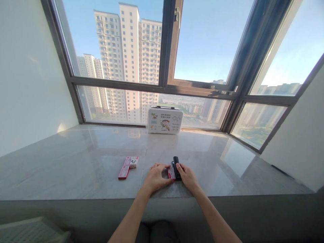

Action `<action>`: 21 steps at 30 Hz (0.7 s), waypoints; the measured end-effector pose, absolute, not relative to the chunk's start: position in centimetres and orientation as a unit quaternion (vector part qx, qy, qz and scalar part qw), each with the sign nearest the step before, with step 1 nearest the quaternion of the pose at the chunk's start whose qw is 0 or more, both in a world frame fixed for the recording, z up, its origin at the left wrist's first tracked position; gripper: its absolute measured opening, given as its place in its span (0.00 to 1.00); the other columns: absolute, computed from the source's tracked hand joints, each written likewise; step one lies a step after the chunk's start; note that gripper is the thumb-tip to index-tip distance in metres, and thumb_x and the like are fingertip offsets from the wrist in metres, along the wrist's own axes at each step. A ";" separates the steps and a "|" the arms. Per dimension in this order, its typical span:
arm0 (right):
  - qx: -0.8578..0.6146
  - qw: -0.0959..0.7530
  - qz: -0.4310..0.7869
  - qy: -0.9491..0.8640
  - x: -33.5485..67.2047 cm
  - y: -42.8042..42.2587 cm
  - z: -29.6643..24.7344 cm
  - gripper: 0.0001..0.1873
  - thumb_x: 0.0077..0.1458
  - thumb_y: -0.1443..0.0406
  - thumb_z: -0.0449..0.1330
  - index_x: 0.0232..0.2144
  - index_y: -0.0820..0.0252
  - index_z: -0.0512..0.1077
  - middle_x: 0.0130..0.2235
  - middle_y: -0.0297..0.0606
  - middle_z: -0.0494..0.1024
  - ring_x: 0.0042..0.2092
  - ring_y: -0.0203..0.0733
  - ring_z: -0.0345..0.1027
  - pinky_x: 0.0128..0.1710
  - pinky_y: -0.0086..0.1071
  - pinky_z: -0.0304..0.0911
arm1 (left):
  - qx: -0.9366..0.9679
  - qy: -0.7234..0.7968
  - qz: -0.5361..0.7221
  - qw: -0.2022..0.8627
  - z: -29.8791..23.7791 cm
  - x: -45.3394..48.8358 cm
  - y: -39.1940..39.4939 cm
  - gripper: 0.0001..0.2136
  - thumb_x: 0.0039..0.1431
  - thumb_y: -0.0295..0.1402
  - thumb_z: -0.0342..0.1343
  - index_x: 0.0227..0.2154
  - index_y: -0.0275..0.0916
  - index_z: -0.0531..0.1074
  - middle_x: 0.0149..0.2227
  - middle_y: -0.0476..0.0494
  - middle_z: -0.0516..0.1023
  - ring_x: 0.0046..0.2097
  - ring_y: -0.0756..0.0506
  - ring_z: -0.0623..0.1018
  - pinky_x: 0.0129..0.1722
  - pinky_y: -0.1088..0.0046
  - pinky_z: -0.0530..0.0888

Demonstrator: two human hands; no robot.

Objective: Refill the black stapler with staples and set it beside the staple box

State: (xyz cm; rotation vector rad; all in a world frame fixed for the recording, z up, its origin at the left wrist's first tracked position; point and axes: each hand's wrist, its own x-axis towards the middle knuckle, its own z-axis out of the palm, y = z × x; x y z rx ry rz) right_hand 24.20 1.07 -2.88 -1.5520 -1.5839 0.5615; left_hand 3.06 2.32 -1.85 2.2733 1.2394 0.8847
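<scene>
On the marble sill near its front edge, my right hand point(187, 176) grips a black stapler point(176, 166), which points away from me. My left hand point(157, 177) curves around a small pink-and-white box point(171, 173), thumb at its near end and fingertips at its far end. The box lies right beside the stapler's left side; whether the two touch I cannot tell. To the left of my hands rest two more small boxes, a white-and-pink box point(133, 162) with a dark picture on it and a pink box point(124, 172), meeting at a corner.
A white case point(165, 121) with cartoon prints and a dark handle stands upright against the window at the back. A thin dark strip point(282, 171) lies by the right wall. The sill's front edge point(101, 199) runs just below my hands.
</scene>
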 end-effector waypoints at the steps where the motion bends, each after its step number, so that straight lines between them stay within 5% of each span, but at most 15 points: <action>1: -0.622 0.416 0.220 -0.626 24.3 1.2 -3.0 0.34 0.62 0.39 0.47 0.43 0.60 0.77 0.32 0.40 0.78 0.36 0.48 0.72 0.34 0.32 0.62 | 0.814 0.441 0.318 0.205 -1.8 3.2 2.3 0.32 0.45 0.49 0.67 0.56 0.53 0.72 0.52 0.49 0.77 0.57 0.39 0.71 0.57 0.65 0.66; 4: -0.638 0.433 0.210 -0.601 24.5 1.3 -3.4 0.34 0.64 0.41 0.45 0.52 0.59 0.73 0.35 0.41 0.79 0.38 0.48 0.73 0.37 0.33 0.63 | 0.801 0.436 0.345 0.220 -1.3 3.6 1.9 0.29 0.50 0.50 0.65 0.55 0.49 0.73 0.52 0.46 0.76 0.57 0.38 0.71 0.57 0.64 0.67; 9: -0.647 0.455 0.221 -0.571 24.5 0.8 -3.4 0.35 0.65 0.42 0.41 0.52 0.59 0.72 0.27 0.35 0.74 0.31 0.46 0.70 0.31 0.33 0.62 | 0.666 0.547 0.486 0.143 -0.9 0.1 0.3 0.17 0.67 0.43 0.45 0.50 0.42 0.74 0.48 0.42 0.76 0.46 0.42 0.74 0.48 0.66 0.71; 14: -0.643 0.464 0.222 -0.568 24.5 0.6 -3.1 0.33 0.66 0.43 0.41 0.50 0.59 0.73 0.28 0.36 0.76 0.32 0.47 0.71 0.32 0.34 0.62 | 0.551 0.738 0.387 -0.044 -1.8 -8.3 -1.3 0.22 0.62 0.44 0.52 0.56 0.42 0.69 0.46 0.37 0.73 0.48 0.35 0.72 0.47 0.58 0.69; 21: -0.640 0.414 0.208 -0.614 24.4 0.8 -3.3 0.29 0.64 0.44 0.50 0.53 0.59 0.72 0.31 0.37 0.78 0.35 0.47 0.73 0.35 0.32 0.61 | 0.706 0.650 0.251 0.126 -1.8 -11.9 -2.4 0.30 0.55 0.44 0.57 0.61 0.45 0.66 0.47 0.43 0.75 0.47 0.39 0.76 0.49 0.65 0.69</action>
